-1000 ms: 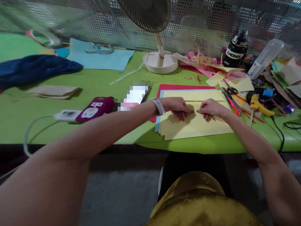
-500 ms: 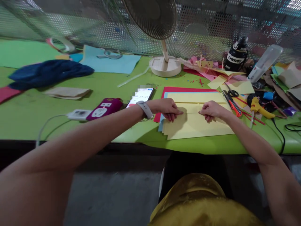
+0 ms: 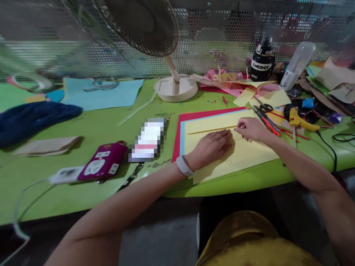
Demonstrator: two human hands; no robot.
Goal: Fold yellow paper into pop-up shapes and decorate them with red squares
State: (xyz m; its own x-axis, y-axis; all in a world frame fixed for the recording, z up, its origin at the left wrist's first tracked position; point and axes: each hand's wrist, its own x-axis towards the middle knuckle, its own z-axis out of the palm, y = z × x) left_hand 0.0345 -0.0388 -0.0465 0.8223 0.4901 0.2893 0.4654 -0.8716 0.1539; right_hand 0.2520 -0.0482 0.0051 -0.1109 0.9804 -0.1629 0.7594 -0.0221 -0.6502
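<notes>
On the yellow paper sheet (image 3: pixel 222 155), atop the stack at the green table's (image 3: pixel 83 192) near edge, the left hand (image 3: pixel 212 147) lies flat, fingers together, while the right hand (image 3: pixel 249 128) pinches the folded strip; creasing looks underway, so pressing along that fold likely needs firm, even pressure.

One view only — a camera worn on the person's head, looking forward and down across the green table (image 3: pixel 91 129) from its near edge. It sits close: both forearms run up from the bottom corners and meet at the yellow paper (image 3: pixel 244 155), just right of centre. The fan (image 3: pixel 144 26) stands at 12 o'clock, cropped by the top edge, with the perforated screen (image 3: pixel 222 40) behind it closing the far side. The person's lap fills 6 o'clock — the table tilts slightly, lower at left.
</notes>
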